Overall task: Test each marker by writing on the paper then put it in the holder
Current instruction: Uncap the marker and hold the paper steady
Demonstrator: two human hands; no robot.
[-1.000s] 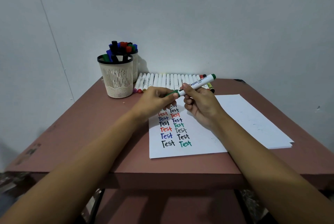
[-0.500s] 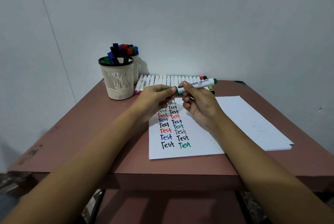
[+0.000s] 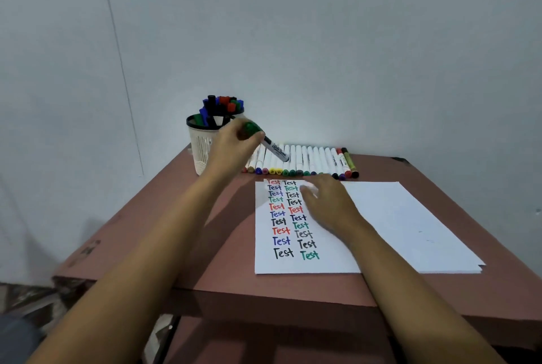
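Note:
My left hand (image 3: 234, 143) grips a green-capped white marker (image 3: 274, 150) by its cap end, raised just right of the white mesh holder (image 3: 202, 149), which has several markers standing in it. The marker's barrel slants down to the right over the row of markers (image 3: 305, 161) lying at the back of the table. My right hand (image 3: 325, 202) hovers blurred over the white paper (image 3: 381, 222), fingers spread and holding nothing, beside two columns of coloured "Test" words.
A second holder (image 3: 239, 112) full of markers stands behind the first, against the wall. The reddish-brown table (image 3: 176, 234) has its front edge near me and the grey wall close behind. More sheets lie under the top paper.
Both hands held the green marker over the paper before. Now my left hand alone has carried it up and left toward the holder, and my right hand has let go and dropped over the paper.

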